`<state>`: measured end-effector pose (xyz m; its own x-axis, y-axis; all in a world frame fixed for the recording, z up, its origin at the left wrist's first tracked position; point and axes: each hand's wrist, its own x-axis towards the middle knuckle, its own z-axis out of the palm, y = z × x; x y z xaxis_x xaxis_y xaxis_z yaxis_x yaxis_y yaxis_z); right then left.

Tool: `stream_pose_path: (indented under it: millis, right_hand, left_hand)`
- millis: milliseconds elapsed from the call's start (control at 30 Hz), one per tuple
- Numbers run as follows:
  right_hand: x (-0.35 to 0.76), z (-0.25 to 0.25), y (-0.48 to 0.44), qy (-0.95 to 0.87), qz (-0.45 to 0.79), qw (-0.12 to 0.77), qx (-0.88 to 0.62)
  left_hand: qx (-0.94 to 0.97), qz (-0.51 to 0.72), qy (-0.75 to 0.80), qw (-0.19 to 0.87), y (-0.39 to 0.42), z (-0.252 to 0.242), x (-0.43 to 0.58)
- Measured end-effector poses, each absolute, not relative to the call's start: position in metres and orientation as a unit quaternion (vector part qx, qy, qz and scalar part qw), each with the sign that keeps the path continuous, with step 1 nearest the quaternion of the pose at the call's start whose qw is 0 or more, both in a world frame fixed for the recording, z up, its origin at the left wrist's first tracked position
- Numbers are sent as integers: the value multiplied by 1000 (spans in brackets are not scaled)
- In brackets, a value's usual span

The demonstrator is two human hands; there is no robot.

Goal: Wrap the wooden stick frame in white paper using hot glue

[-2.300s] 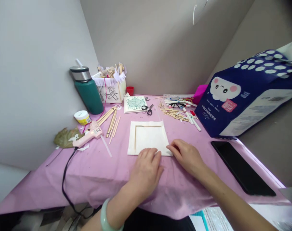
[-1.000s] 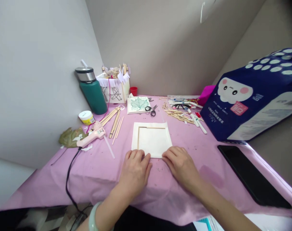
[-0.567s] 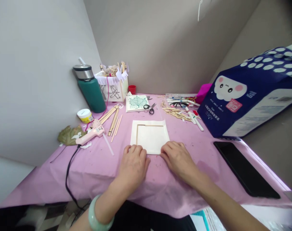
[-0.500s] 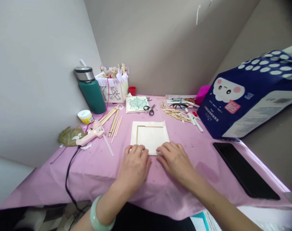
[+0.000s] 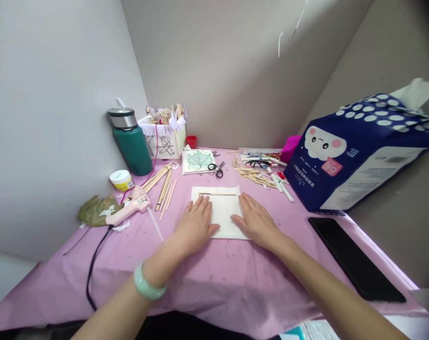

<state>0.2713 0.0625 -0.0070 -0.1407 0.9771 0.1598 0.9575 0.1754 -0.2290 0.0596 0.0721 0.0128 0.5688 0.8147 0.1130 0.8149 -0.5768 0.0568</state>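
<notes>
Head view. The white square sheet [image 5: 222, 212] lies near the middle of the pink-covered bench [image 5: 217, 295], with a thin wooden strip [image 5: 217, 194] along its far edge.

Left hand [image 5: 195, 225]: open and flat, fingers spread, no grip. The fingertips rest on the sheet's left side, and a pale green bangle [image 5: 148, 288] sits on the wrist.

Right hand [image 5: 256, 222]: also open and flat, holding nothing. The fingers [image 5: 244, 203] rest on the sheet's right side. Neither hand closes on the sheet; both press down from above, with a band of sheet showing between them.

Left of the sheet are loose wooden sticks [image 5: 164, 193] and a pink hot glue gun [image 5: 127, 210], with a glue stick [image 5: 155, 223] beside it. Further left are a dried leaf [image 5: 96, 211], a yellow-labelled jar [image 5: 121, 180] and a green insulated bottle [image 5: 129, 151].

Along the far edge are a leaf-printed card [image 5: 198, 160] and black-handled scissors [image 5: 216, 170]. To the right are a heap of sticks [image 5: 256, 177], a navy printed package [image 5: 356, 156] and a black tablet [image 5: 356, 259].
</notes>
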Motion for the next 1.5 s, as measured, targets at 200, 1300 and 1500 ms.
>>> stream_pose_path:
  millis: [200, 1300, 1500]
  right_hand:
    - [269, -13, 85, -787, 58, 55, -612]
    - [278, -5, 50, -755, 99, 94, -641]
    - [253, -4, 28, -832, 52, 90, -545]
  left_hand:
    - [-875, 28, -482, -15, 111, 0, 60]
    - [-933, -97, -341, -53, 33, 5, 72]
    - [-911, -86, -403, -30, 33, -3, 53]
